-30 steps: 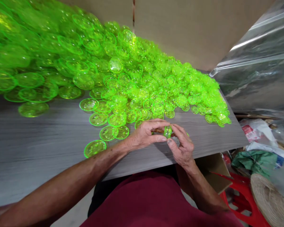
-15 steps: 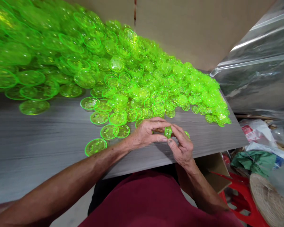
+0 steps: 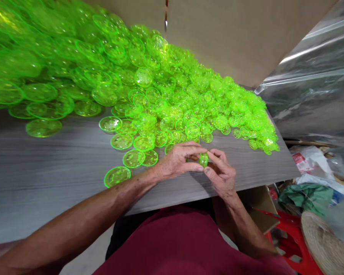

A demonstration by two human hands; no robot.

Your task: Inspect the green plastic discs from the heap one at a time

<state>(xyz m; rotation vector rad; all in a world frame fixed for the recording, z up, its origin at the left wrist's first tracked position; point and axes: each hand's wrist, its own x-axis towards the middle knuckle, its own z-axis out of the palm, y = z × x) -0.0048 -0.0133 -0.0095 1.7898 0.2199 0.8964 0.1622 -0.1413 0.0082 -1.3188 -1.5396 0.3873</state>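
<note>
Between my two hands, near the table's front edge, a small clear green plastic disc piece [image 3: 203, 159] is held on edge, with a seam line down its rim. My left hand [image 3: 181, 159] pinches it from the left between thumb and fingers. From the right, my right hand [image 3: 222, 172] grips the same piece with thumb and fingertips. Its flat faces are partly hidden by my fingers. Just beyond my hands spreads a big heap of similar green plastic discs [image 3: 174, 99]. A few loose ones, such as one green disc [image 3: 117, 177], lie by my left forearm.
The heap covers the back of the grey wood-grain table [image 3: 60, 164], against a cardboard wall [image 3: 232, 34]. Clear plastic sheeting [image 3: 312, 76] hangs at right. Below the table's right end are an open cardboard box [image 3: 259, 206], a red stool [image 3: 292, 233] and a round woven mat [image 3: 323, 240].
The right hand's fingers have shifted slightly on the green disc piece, and some have lifted and spread. A green disc glimpsed behind the right hand is no longer visible. The view has moved slightly.
</note>
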